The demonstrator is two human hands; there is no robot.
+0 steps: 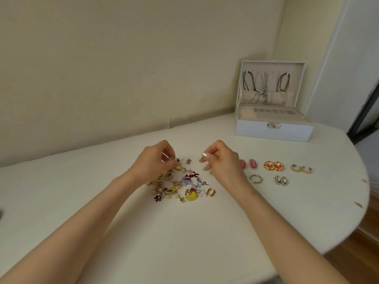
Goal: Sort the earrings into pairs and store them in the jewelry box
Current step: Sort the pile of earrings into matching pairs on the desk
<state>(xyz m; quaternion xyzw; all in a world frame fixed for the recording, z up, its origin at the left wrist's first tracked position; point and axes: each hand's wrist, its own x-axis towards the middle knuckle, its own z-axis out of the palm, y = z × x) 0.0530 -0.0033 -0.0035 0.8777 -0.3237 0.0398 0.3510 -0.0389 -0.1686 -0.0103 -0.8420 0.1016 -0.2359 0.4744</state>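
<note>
A heap of mixed earrings (pixel 180 185) lies on the white table (pixel 184 232) in front of me. My left hand (pixel 155 160) hovers over the heap's far left side and pinches a small earring at its fingertips. My right hand (pixel 221 160) is raised to the right of the heap, fingers curled; what it holds is too small to tell. Sorted pairs lie to the right: pink ovals (pixel 248 164), gold and pink rounds (pixel 273 166), gold hoops (pixel 301 168), silver ovals (pixel 281 180) and a silver spiked hoop (pixel 256 178). The white jewelry box (pixel 273 130) stands open at the back right.
Necklaces hang inside the box lid (pixel 266 87). A cream wall runs behind the table. The table's rounded right edge (pixel 361 197) drops to a wooden floor (pixel 359 255). A dark door frame (pixel 363 117) stands at the far right.
</note>
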